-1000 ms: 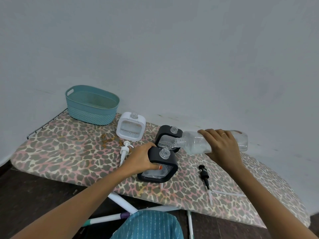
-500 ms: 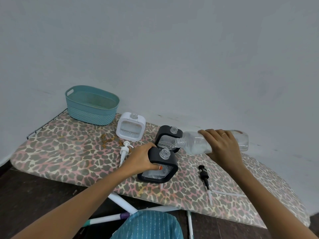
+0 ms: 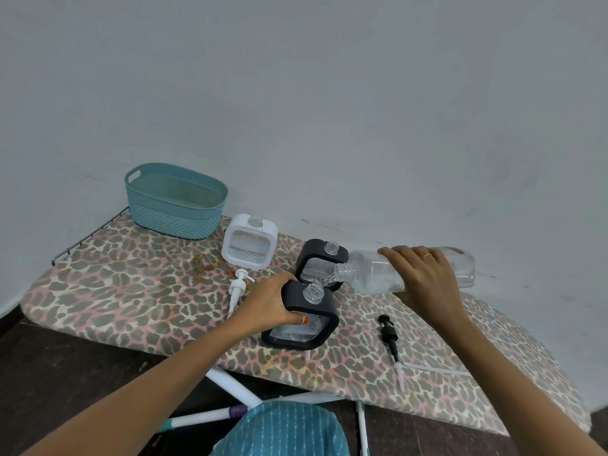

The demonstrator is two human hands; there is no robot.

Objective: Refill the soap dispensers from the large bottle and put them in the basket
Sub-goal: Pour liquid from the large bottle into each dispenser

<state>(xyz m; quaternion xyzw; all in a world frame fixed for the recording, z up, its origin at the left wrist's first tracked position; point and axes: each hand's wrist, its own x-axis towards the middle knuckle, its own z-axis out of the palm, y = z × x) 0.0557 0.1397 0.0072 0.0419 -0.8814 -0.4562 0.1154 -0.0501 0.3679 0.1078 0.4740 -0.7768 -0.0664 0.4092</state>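
Your left hand (image 3: pixel 266 304) curls its fingers round the front black dispenser (image 3: pixel 296 292) on the leopard-print surface (image 3: pixel 148 291). Your right hand (image 3: pixel 424 278) grips the large bottle (image 3: pixel 371 278), tipped with its mouth just above the dispenser's open neck. The teal basket (image 3: pixel 174 205) sits at the far-left end, near the pale wall (image 3: pixel 329 110).

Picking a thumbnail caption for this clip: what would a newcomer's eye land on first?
First, the large clear bottle, tipped almost level in the right grip at centre. Its mouth sits just above the open neck of the near black dispenser, which the left grip holds. Next come the leopard-print board cover under everything and the teal basket at its far-left end.
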